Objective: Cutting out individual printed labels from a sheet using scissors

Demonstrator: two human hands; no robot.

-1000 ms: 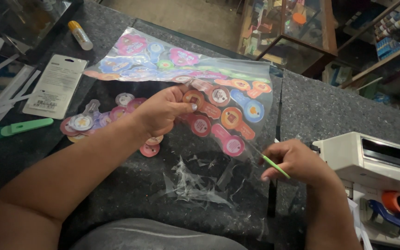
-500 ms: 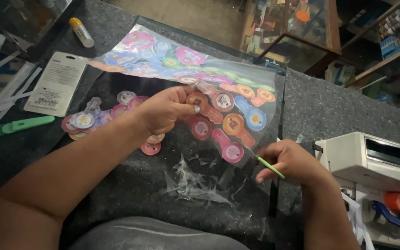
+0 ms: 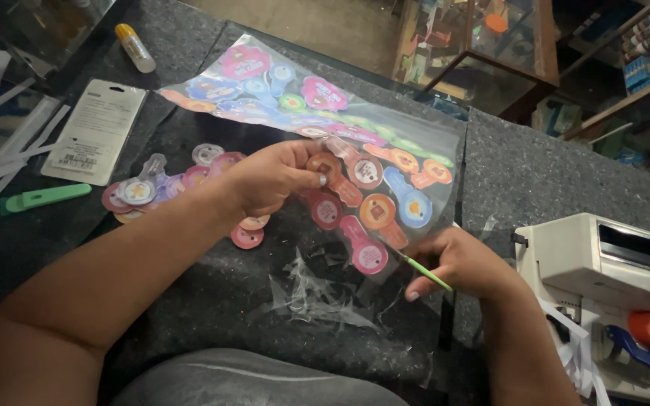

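A dark, speckled table (image 3: 551, 180) fills the view, with glass shop cases behind it. The left hand (image 3: 268, 180) reaches in from the lower left, arm stretched across the table. Its thumb and fingers are pinched tight on a clear plastic sheet (image 3: 325, 113) full of bright round stickers, and it lifts the near part of the sheet up off the table. The right hand (image 3: 460, 263) comes in from the lower right, curled shut around thin green scissors (image 3: 424, 271). The blade end sits at the bottom edge of the sheet. Cut-out stickers (image 3: 167, 184) lie in a pile by the left wrist. Thin clear scraps (image 3: 314, 289) lie between the two hands. A white machine (image 3: 603, 259) sits at the right.
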